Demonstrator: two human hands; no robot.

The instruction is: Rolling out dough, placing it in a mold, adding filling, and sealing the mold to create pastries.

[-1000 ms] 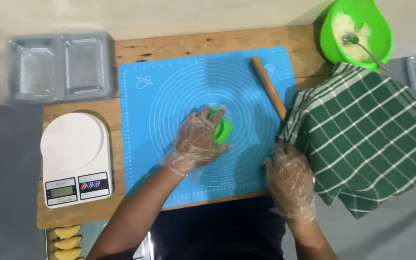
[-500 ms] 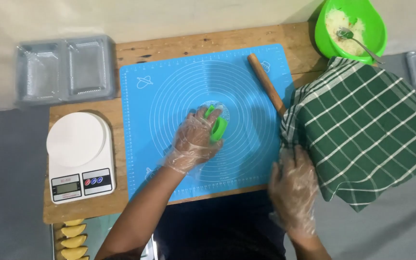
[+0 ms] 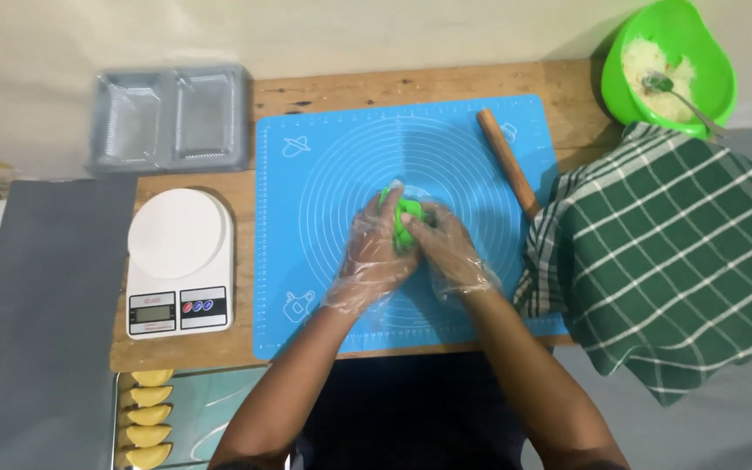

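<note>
Wooden table [image 3: 219, 348], mostly covered by blue silicone pastry mat [image 3: 324, 157]. Left hand [image 3: 374, 254] and right hand [image 3: 447, 248], both in clear plastic gloves, cupped together around green dough lump [image 3: 407, 218] at mat centre, clasping it from both sides. Wooden rolling pin [image 3: 508, 162] lying diagonally at mat's right edge, touching green checked cloth [image 3: 672, 270]. Green bowl [image 3: 670, 63] with white filling and spoon [image 3: 681, 94] at far right corner. White kitchen scale [image 3: 179, 259] near left edge. Clear plastic tray [image 3: 171, 117] at far left corner. Yellow folded pastries [image 3: 148, 418] on tray below near left corner.
</note>
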